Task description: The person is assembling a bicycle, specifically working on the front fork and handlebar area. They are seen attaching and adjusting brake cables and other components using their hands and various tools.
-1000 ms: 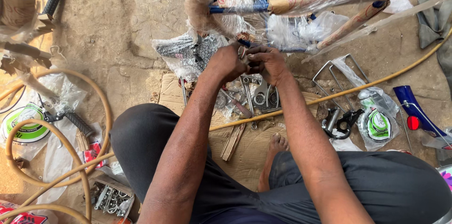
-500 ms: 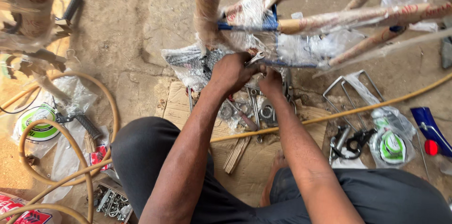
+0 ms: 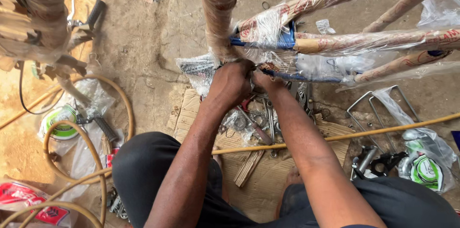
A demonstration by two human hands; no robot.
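Observation:
A blue bicycle frame (image 3: 335, 46), wrapped in brown paper and clear plastic, stands over the ground in front of me. My left hand (image 3: 231, 83) is closed around the lower junction of its tubes, beside the upright wrapped tube (image 3: 218, 12). My right hand (image 3: 265, 80) presses against the same junction from the right, its fingers hidden under the plastic wrap. Both hands touch each other. Whether either one holds a tool is hidden.
Spanners and metal parts (image 3: 268, 118) lie on flattened cardboard (image 3: 268, 180) between my knees. A yellow hose (image 3: 383, 130) runs across it and coils at left (image 3: 72, 161). Wire brackets (image 3: 378, 108) and bagged parts (image 3: 424, 168) lie right; another wrapped frame (image 3: 38, 22) stands left.
My view has tilted and moved closer, so the frame junction and my hands sit lower and larger. Both hands stayed at the junction, shifting slightly upward onto it.

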